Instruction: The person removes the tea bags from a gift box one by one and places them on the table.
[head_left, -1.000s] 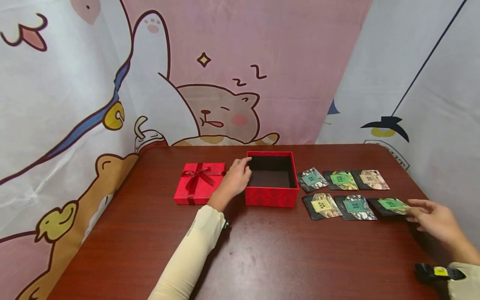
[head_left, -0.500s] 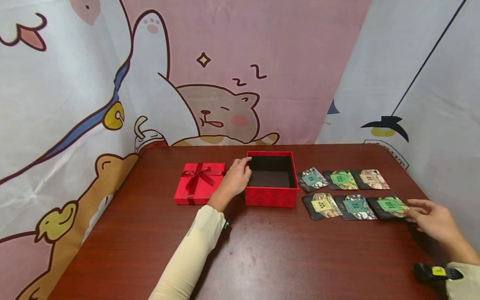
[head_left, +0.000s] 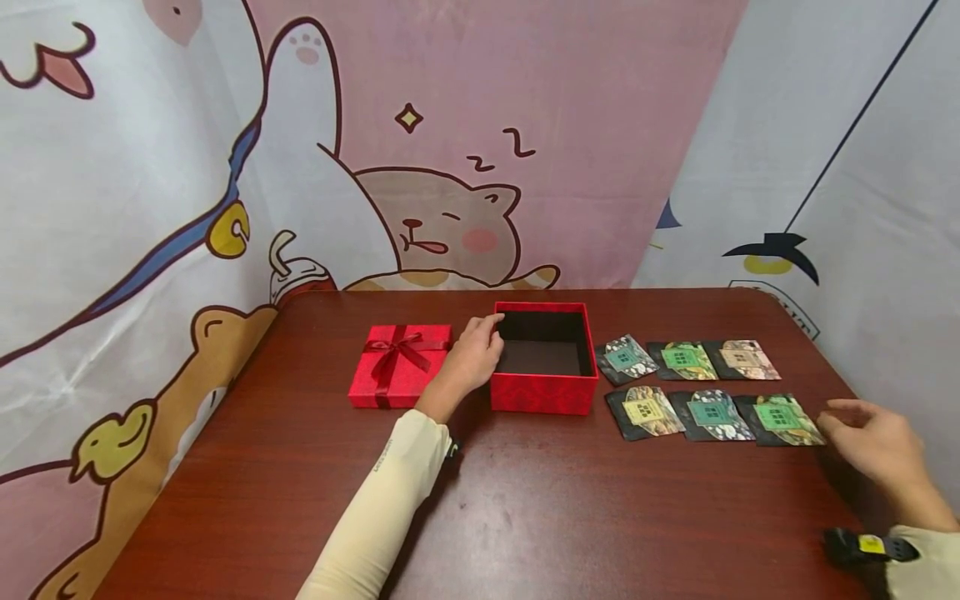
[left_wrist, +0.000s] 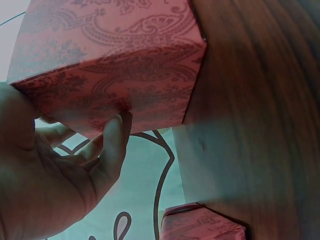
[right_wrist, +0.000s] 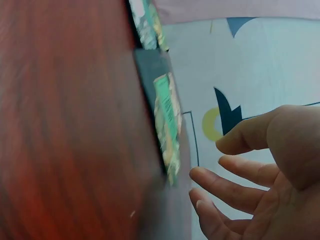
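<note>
My left hand [head_left: 474,354] grips the left wall of an open red gift box [head_left: 543,394] at its rim. In the left wrist view, the fingers [left_wrist: 117,145] bend against the box's patterned outer side, and part of the hand lies hidden behind the rim. Flat on the table lies a black packet with a green label [head_left: 780,419], at the right end of the near row. Just beside its right edge, my right hand [head_left: 873,442] holds nothing. Its fingers are loosely bent and spread in the right wrist view, with a gap to the packet [right_wrist: 167,115].
Left of the box sits its red lid [head_left: 401,367] with a ribbon bow. Several more flat packets lie in two rows right of the box, among them one with a yellow label [head_left: 643,412]. A printed cloth [head_left: 585,167] hangs behind the brown table [head_left: 562,500].
The near-right packet, tilted up in my right fingers a second ago, now lies flat and released. My right hand has drawn slightly right. The left hand has stayed on the box.
</note>
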